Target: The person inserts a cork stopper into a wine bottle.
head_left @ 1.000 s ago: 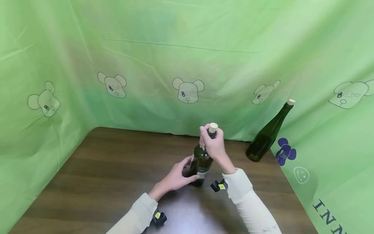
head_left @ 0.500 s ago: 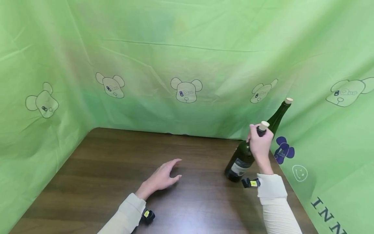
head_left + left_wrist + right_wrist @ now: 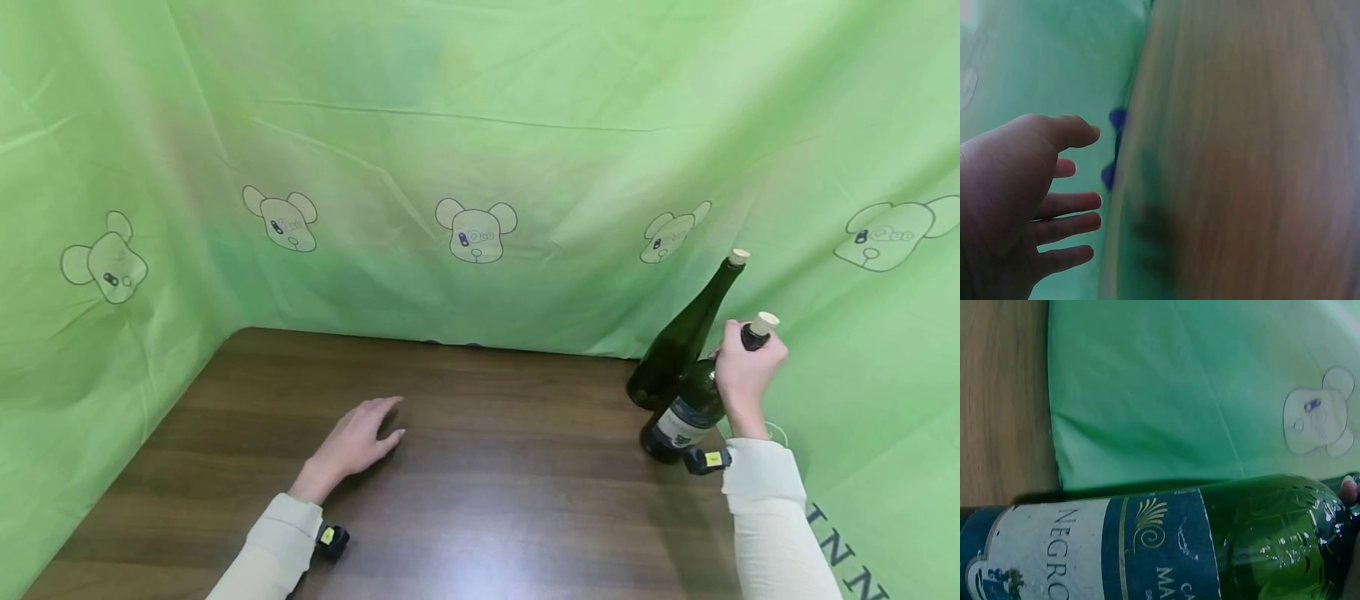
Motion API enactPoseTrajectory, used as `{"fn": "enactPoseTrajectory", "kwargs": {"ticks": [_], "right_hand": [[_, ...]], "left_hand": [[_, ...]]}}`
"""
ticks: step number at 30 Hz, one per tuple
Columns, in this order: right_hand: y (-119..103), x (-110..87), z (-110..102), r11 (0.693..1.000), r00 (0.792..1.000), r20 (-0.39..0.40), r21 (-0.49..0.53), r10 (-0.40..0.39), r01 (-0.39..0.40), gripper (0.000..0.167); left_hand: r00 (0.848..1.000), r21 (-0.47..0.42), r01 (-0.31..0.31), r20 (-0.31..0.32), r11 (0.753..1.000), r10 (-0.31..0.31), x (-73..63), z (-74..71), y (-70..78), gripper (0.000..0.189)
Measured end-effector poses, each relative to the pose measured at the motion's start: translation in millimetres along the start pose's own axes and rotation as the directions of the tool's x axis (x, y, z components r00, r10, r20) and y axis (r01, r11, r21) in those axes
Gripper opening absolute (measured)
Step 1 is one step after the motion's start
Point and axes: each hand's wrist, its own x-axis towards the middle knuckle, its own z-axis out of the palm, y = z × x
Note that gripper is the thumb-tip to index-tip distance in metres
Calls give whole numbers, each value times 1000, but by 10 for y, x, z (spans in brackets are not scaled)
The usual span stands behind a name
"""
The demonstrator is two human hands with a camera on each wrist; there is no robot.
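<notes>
My right hand (image 3: 750,371) grips a dark green wine bottle (image 3: 703,392) round its neck, below the cork (image 3: 765,322). The bottle's white and navy label (image 3: 1054,550) fills the lower part of the right wrist view. Just behind it, at the table's back right corner, stands a taller green bottle (image 3: 686,333) with its own cork (image 3: 738,257). Whether the two bottles touch, I cannot tell. Over the left part of the table is my left hand (image 3: 351,440), holding nothing, its fingers (image 3: 1072,228) spread and extended in the left wrist view.
The brown wooden table (image 3: 480,467) has a rounded back left corner. Green cloth (image 3: 375,275) printed with bear heads hangs along the back and both sides. A small black camera (image 3: 707,461) sits at my right wrist, and another camera (image 3: 332,542) at my left.
The right hand has carried the wine bottle rightward, from mid-table to beside the taller bottle. My left hand has let go of the bottle's body and moved left.
</notes>
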Motion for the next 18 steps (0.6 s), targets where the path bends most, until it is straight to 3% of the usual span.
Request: {"fn": "enactPoseTrajectory", "kwargs": {"ticks": [6, 11, 15, 17, 18], "right_hand": [[151, 140, -91, 996, 998, 29, 72, 47, -49, 26], [181, 234, -175, 952, 994, 79, 289, 78, -97, 7], [-5, 262, -249, 949, 999, 8, 314, -46, 41, 26], [-177, 238, -256, 954, 987, -73, 256, -145, 159, 35], [-273, 208, -232, 949, 971, -131, 219, -202, 227, 38]], "left_hand": [[999, 37, 30, -31, 999, -29, -67, -149, -246, 56], [998, 57, 44, -37, 997, -42, -87, -249, -356, 57], [998, 80, 52, -26, 995, -50, -65, -376, -437, 60], [998, 83, 61, -15, 995, -60, -35, -463, -493, 64], [998, 86, 67, -14, 994, -66, -10, -506, -527, 65]]}}
